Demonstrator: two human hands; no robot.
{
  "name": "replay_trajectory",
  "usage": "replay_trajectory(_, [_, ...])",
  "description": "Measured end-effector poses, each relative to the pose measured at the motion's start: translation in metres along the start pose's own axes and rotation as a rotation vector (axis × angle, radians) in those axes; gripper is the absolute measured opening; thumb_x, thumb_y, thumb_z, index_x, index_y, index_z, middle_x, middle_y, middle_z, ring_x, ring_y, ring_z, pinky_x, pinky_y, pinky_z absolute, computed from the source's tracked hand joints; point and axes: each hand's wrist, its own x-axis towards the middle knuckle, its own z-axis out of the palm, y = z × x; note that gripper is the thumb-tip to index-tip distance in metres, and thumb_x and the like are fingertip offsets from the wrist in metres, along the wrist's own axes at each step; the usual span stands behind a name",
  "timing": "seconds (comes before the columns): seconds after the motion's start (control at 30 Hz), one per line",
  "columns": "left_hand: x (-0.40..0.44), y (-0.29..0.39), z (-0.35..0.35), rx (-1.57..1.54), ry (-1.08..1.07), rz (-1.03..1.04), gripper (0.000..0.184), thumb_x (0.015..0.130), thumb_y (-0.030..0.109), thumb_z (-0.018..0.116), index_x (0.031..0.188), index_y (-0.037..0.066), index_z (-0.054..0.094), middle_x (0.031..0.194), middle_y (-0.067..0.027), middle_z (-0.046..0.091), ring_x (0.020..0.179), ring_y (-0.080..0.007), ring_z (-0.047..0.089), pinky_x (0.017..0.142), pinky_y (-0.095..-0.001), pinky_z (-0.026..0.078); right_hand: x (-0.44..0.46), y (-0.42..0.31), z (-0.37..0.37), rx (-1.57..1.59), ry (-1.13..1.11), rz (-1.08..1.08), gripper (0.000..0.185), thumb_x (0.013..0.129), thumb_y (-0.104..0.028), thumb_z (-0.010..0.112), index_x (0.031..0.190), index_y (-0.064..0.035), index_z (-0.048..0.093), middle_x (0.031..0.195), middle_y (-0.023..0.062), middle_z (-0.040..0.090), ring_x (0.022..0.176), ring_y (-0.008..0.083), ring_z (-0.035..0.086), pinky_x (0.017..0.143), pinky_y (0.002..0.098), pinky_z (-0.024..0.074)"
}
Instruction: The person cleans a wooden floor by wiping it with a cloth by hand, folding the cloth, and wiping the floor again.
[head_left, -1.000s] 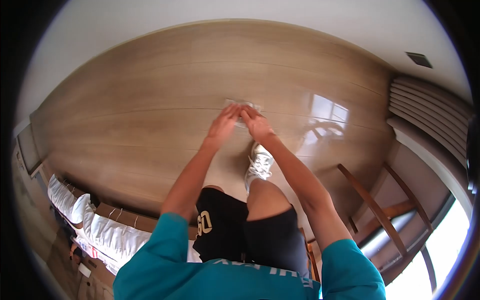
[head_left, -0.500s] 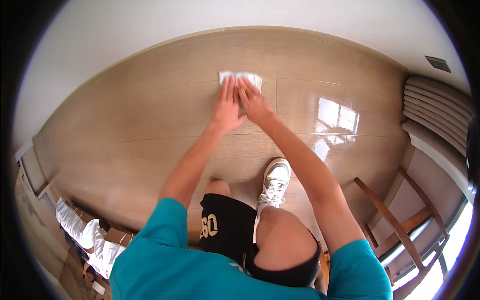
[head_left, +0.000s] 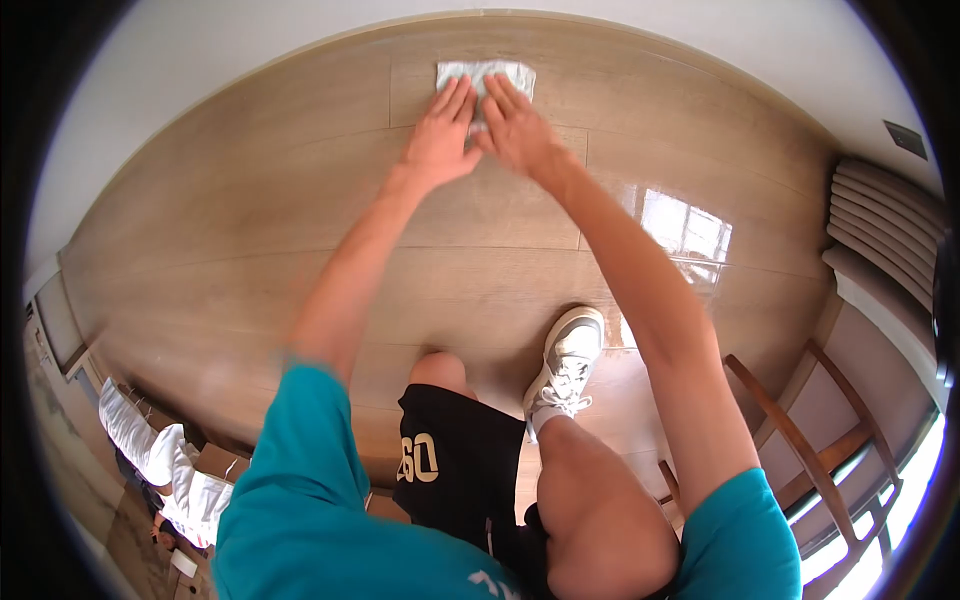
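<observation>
A white cloth lies flat on the wood-look floor, out in front of me toward the wall. My left hand presses on its left half with the fingers stretched out. On the right half rests my right hand, its fingers also straight and flat. Both thumbs point inward and come close together at the near side of the cloth. The palms hide part of the cloth.
Ahead, the floor meets a white wall. A wooden chair stands at the right, below a gathered grey curtain. My white shoe is planted in front. White fabric lies at the lower left, with another person partly visible there.
Both hands have slid forward with the cloth, toward the wall. My arms are stretched farther out, and the camera view has shifted slightly.
</observation>
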Motion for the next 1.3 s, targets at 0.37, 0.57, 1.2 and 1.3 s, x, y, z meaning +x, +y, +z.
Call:
replay_trajectory(0.37, [-0.202,0.103,0.027,-0.358,-0.072,0.122,0.069,0.098,0.022,0.061,0.154,-0.009,0.035,0.165,-0.0233,0.031,0.155,-0.0380,0.026,0.127,-0.0484,0.024,-0.227,-0.144,0.005,0.439,-0.062,0.059,0.067,0.105,-0.044,0.050,0.142,0.0119,0.051,0.163,0.0299,0.031,0.155,0.0402,0.026,0.124,0.0511,0.0276])
replay_trajectory(0.57, [-0.151,0.117,0.043,-0.342,0.118,0.033,0.060,0.099,0.011,0.057,0.155,-0.004,0.038,0.164,-0.0228,0.032,0.154,-0.0373,0.028,0.125,-0.0483,0.029,-0.208,-0.114,0.022,0.452,0.097,0.023,0.026,0.092,-0.002,0.061,0.117,0.0071,0.061,0.160,0.0232,0.039,0.152,0.0353,0.035,0.116,0.0466,0.0446])
replay_trajectory(1.2, [0.038,-0.027,0.017,-0.006,0.274,-0.180,0.066,0.093,-0.002,0.055,0.157,-0.003,0.036,0.167,-0.0148,0.030,0.157,-0.0296,0.022,0.126,-0.0384,0.032,0.063,0.006,0.003,0.131,-0.010,0.067,0.023,0.104,-0.030,0.057,0.126,-0.0227,0.052,0.170,0.0005,0.027,0.159,0.0199,0.019,0.129,0.0422,0.0225])
replay_trajectory(1.3, [0.036,-0.026,0.015,-0.014,0.247,-0.194,0.067,0.093,-0.001,0.056,0.157,-0.002,0.036,0.167,-0.0149,0.030,0.157,-0.0295,0.023,0.126,-0.0375,0.032,0.061,-0.001,0.003,0.129,0.014,0.070,0.039,0.103,-0.026,0.059,0.141,-0.0213,0.047,0.170,0.0023,0.027,0.158,0.0208,0.021,0.128,0.0438,0.0258])
